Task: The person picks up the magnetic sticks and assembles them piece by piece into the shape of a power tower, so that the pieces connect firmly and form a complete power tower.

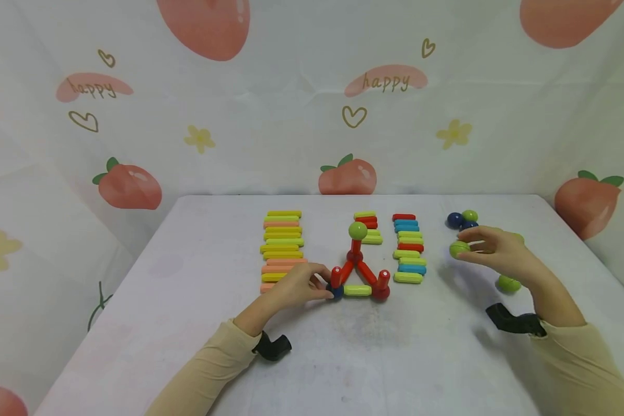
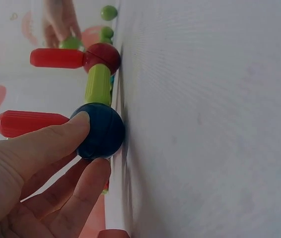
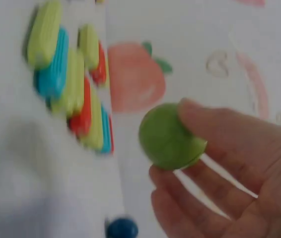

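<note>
A triangle of rods and balls stands mid-table, with red rods upright at its corners. Its front left corner is a dark blue ball, which my left hand pinches between thumb and fingers. From there a yellow-green rod runs to a red ball at the front right. On top of the rear upright rod sits a green ball. Off to the right, my right hand holds another green ball above the table, gripped by thumb and fingertips.
A column of yellow, green and orange rods lies at the left. Shorter red, blue and green rods form columns behind and right of the triangle. Dark blue balls and green balls lie around my right hand.
</note>
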`<state>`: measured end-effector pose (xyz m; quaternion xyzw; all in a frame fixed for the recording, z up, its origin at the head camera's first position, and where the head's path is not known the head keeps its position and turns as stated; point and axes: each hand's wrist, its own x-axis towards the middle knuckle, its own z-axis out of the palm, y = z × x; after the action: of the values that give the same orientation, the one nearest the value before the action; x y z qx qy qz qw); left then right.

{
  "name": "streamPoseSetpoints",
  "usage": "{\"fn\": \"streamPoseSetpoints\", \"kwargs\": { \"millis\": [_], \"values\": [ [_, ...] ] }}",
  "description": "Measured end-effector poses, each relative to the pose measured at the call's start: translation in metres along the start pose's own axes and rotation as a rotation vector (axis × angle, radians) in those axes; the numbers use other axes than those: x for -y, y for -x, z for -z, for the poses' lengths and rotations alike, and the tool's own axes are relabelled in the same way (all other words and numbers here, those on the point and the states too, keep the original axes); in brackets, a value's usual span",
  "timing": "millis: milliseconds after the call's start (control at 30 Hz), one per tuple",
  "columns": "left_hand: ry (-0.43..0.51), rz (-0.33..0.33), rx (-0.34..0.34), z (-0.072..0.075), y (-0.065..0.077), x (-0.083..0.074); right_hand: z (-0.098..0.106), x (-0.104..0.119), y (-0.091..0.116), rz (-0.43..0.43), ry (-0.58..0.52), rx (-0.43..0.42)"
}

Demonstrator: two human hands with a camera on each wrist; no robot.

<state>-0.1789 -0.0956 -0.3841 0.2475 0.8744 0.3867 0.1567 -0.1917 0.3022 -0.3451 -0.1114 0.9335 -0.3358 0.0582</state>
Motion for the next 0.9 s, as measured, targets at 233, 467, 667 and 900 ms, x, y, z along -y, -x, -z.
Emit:
{"fn": "streamPoseSetpoints", "kwargs": {
  "millis": [233,467,667,900],
  "values": [
    [0.005,-0.011,-0.003,0.000,0.001,0.000,-0.029,0.047,-0.004,0.192,-0.144,0.057],
    [0.005,-0.006,-0.008,0.000,0.001,0.000,-0.053,0.071,-0.007,0.347,-0.264,0.111],
    [-0.004,0.001,-0.013,-0.001,0.000,0.000,-0.064,0.077,-0.009,0.407,-0.333,0.139],
    [-0.023,-0.009,-0.031,0.000,0.002,0.001,-0.068,0.077,-0.008,0.400,-0.281,0.131]
  ]
}}
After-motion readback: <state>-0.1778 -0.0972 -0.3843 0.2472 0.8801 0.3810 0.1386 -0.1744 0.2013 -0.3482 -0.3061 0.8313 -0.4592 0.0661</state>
